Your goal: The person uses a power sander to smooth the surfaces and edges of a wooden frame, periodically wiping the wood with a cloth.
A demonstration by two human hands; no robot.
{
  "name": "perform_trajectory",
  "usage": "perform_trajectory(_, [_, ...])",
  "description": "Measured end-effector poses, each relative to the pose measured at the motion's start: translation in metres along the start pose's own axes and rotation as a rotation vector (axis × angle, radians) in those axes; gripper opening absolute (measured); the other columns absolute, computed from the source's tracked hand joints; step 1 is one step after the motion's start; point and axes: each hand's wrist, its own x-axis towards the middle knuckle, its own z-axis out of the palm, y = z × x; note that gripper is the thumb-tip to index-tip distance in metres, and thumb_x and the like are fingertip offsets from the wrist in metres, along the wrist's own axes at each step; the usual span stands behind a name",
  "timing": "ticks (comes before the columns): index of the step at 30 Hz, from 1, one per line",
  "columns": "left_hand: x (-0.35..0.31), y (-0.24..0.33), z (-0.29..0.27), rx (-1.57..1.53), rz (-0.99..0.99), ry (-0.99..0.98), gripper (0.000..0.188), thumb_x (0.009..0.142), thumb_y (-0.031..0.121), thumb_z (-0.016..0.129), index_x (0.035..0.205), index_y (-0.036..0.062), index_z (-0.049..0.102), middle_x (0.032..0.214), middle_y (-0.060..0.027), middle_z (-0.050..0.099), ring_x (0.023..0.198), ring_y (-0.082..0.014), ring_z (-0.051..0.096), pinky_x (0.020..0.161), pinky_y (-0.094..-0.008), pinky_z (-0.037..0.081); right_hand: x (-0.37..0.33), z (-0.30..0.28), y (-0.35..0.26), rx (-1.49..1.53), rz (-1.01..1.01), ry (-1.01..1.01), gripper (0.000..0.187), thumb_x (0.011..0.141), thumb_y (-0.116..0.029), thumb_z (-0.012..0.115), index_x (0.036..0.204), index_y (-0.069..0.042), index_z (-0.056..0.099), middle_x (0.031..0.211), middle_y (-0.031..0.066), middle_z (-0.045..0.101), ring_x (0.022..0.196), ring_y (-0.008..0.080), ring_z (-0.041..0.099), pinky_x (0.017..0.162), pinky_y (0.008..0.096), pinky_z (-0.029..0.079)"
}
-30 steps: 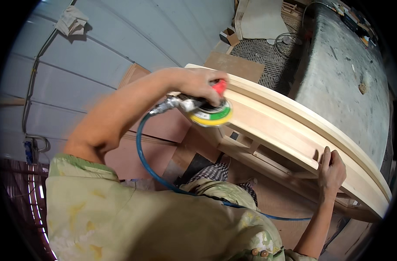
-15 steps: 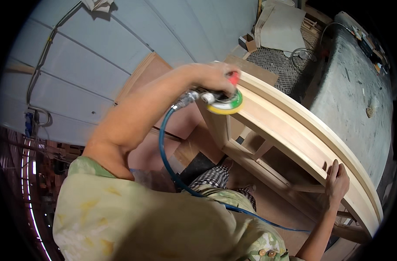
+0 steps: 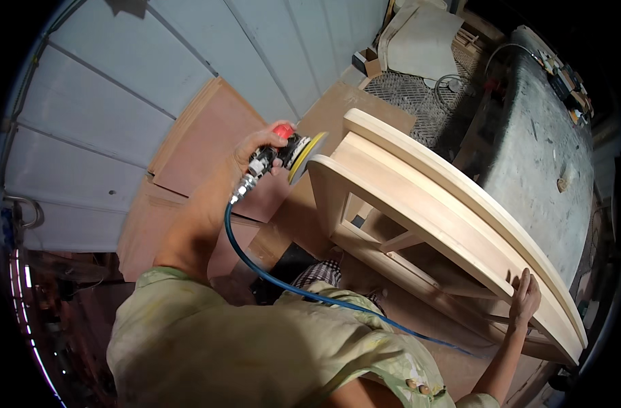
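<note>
Grey wall panels [image 3: 147,102] rise left of the wooden frame [image 3: 422,200], at whose left end the left hand [image 3: 251,144], fingers round the sander [image 3: 295,147], should keep its pad [image 3: 306,159] flush as the right hand [image 3: 525,300], fingers gripping, steadies the frame rightward.

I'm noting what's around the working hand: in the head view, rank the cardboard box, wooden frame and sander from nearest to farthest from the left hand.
1. Sander: held in the left hand.
2. Wooden frame: just right of the sander.
3. Cardboard box: farther ahead, toward the picture's top.
</note>
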Motion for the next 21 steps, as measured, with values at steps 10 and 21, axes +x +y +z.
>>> perform_trajectory(10, [-0.007, 0.005, 0.188, 1.56, 0.363, -0.136, 0.06, 0.073, 0.019, 0.066, 0.129, 0.0056, 0.05, 0.123, -0.021, 0.05, 0.115, -0.0401, 0.053, 0.099, -0.0422, 0.045, 0.006, 0.011, -0.038, -0.035, -0.003, -0.06, 0.057, 0.1, -0.046, 0.042, 0.068, 0.001, 0.051, 0.059, 0.0184, 0.047, 0.056, 0.0306, 0.044, 0.057, 0.0416, 0.036])
perform_trajectory(21, [-0.021, 0.01, 0.026, 0.414, 0.202, -0.009, 0.049, 0.077, 0.013, 0.065, 0.124, 0.0115, 0.052, 0.107, -0.0119, 0.058, 0.087, -0.0222, 0.063, 0.065, -0.0355, 0.055, 0.007, 0.012, -0.031, -0.019, -0.054, -0.051, 0.056, 0.099, -0.045, 0.043, 0.068, 0.001, 0.054, 0.061, 0.0193, 0.054, 0.058, 0.036, 0.049, 0.059, 0.0431, 0.04])
